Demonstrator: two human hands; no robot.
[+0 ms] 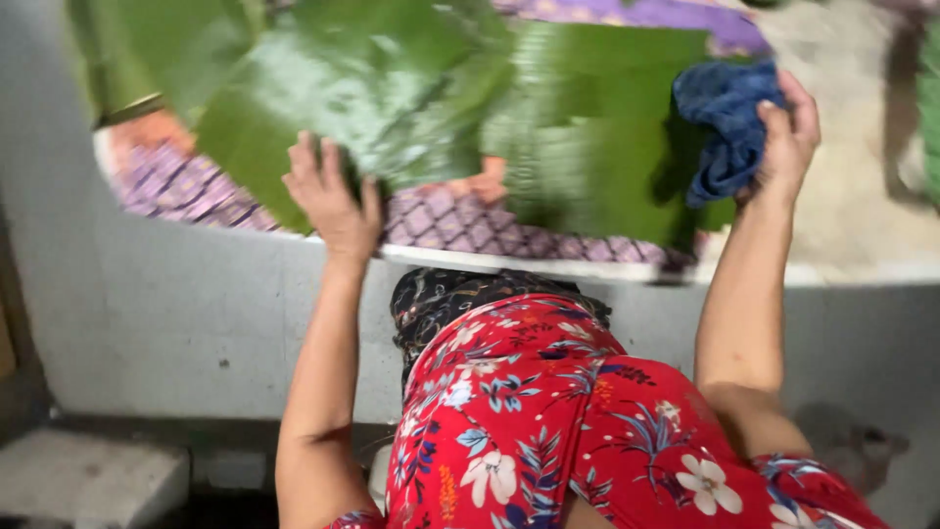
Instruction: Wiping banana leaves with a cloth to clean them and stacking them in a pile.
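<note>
1. Nearest to me is my own lap, covered in red cloth with a flower print (548, 431), with a dark patterned fabric (460, 294) bunched just beyond it against the grey wall (147, 313) of the raised counter.

2. Low on the near left, a pale concrete block (83, 475) sits on the floor below that wall.

3. At the counter's white edge (548, 264), my left hand (331, 201) reaches up, its fingers (305, 162) spread flat against the near rim of the big green banana leaf (392, 88). They press rather than clutch, so I judge they are there to pin the leaf and keep it from sliding.

4. Over to the right, my right hand (788, 137) has its fingers closed around a crumpled blue cloth (727, 122), which rests on the right part of the leaf. The leaf looks glossy and wet, which fits a cloth being held against it.

5. Under the leaf lies a purple checked mat (460, 225), seemingly as a liner for the counter.

6. Farthest off, beyond the leaf on the right, is bare pale ground (862, 196), blurred.
</note>
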